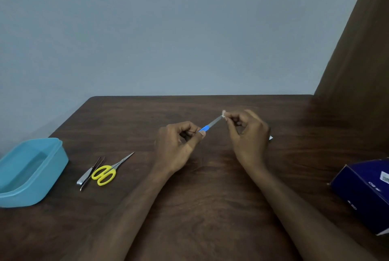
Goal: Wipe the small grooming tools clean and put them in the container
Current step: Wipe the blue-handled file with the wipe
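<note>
Dark table (210, 176), hands (212, 132) mid-surface

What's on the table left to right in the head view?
Blue container → nail clipper → yellow scissors → left hand → nail file → right hand → dark blue box.

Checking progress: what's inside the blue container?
The container shows only bare blue floor; the nearest wall hides a strip of it. Scissors, clipper and tweezers lie outside.
</note>
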`<state>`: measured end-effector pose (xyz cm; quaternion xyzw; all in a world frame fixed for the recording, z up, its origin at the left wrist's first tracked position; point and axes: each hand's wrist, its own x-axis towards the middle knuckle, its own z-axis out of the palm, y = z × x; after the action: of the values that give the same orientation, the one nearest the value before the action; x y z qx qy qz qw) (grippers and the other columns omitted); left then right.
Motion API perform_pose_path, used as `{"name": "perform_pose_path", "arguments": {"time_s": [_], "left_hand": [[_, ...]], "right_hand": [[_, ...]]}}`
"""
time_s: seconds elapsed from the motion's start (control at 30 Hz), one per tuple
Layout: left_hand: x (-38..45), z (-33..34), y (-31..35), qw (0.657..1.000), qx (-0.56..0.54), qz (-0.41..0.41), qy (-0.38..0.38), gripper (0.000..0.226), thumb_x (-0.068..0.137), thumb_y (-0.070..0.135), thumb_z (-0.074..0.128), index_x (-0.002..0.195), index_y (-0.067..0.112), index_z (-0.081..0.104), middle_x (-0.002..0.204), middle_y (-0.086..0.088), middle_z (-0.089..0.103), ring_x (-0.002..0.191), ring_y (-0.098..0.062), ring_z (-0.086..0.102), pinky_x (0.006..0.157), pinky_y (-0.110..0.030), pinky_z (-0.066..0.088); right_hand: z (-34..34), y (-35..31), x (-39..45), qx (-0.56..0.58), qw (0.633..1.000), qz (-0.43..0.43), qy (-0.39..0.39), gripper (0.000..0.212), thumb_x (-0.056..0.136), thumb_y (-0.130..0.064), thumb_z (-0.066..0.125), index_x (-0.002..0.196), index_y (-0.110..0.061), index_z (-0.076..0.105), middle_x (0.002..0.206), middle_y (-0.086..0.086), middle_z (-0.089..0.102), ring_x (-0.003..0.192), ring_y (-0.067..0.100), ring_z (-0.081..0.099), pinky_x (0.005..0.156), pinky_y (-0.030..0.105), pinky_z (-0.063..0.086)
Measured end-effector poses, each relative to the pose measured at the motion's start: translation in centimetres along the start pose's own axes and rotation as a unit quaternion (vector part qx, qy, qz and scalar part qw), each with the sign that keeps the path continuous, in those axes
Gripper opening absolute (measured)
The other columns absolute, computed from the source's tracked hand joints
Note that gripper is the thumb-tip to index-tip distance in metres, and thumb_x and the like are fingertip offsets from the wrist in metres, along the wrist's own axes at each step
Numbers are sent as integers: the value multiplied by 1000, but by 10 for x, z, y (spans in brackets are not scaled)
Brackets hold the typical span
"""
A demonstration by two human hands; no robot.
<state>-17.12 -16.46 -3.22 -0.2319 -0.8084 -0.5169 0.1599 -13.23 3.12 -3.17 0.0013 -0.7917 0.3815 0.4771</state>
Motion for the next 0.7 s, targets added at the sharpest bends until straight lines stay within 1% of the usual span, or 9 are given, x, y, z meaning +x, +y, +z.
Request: {"name": "perform_pose_path", "arguments": {"time_s": [0.07,0.13,0.2,0.27,0.3,0.33,0.43,0.6,0.7], "left_hand": [[0,-1,1,1000,3,-5,8,18,87,48,74,74,36,75,73,14,75,65,-12,70,62,-44,58],[1,-1,2,1000,-4,-9,12,17,87,46,74,73,36,75,72,13,74,66,-12,69,65,-44,58],[1,-2,2,1000,-12,-14,8,17,87,44,75,73,34,75,73,12,75,68,-13,71,68,-45,59],[2,-2,1,1000,-5,-26,7,18,86,45,74,73,33,76,72,13,75,67,-12,70,68,-43,59],[2,-2,0,999,-1,-32,10,18,86,45,74,72,33,75,71,14,75,66,-10,69,66,-40,57],[3,-1,-1,999,1,-37,13,19,85,46,73,71,33,75,70,15,75,64,-8,67,65,-38,55],[3,-2,-2,999,13,-44,0,20,85,49,72,73,34,76,72,16,75,64,-7,67,64,-37,54],[4,-1,-4,999,3,-43,16,22,84,51,72,70,34,73,68,13,72,60,-6,62,61,-31,49],[5,-1,-2,998,-40,-35,22,20,87,43,74,72,30,74,65,5,69,58,-17,61,61,-37,51]], "right_hand": [[-1,4,2,14,997,79,19,15,93,-12,80,92,-27,79,88,-13,75,79,6,72,73,18,56],[0,7,5,114,975,188,20,17,96,-13,77,89,-28,74,85,-10,79,82,9,76,79,26,61],[4,1,4,263,925,273,-16,10,101,-7,69,95,-15,68,91,0,82,87,18,79,84,35,62],[6,-9,3,388,866,308,-65,5,103,0,62,102,-5,61,101,12,82,88,22,79,85,34,62],[6,-13,2,419,849,311,-78,5,103,1,61,102,-4,60,104,17,81,88,23,78,86,33,63],[6,-16,2,433,843,310,-82,7,103,1,62,100,-5,61,105,19,80,87,23,78,86,32,63],[4,-19,5,422,851,308,-60,11,101,0,66,93,-8,64,104,20,80,87,22,78,83,30,62],[-2,-12,12,431,834,344,28,9,100,-2,69,97,-9,63,103,19,80,92,27,78,83,29,62],[5,-14,4,398,829,392,-12,7,98,-2,70,97,-7,66,98,15,79,95,27,77,85,30,63]]}}
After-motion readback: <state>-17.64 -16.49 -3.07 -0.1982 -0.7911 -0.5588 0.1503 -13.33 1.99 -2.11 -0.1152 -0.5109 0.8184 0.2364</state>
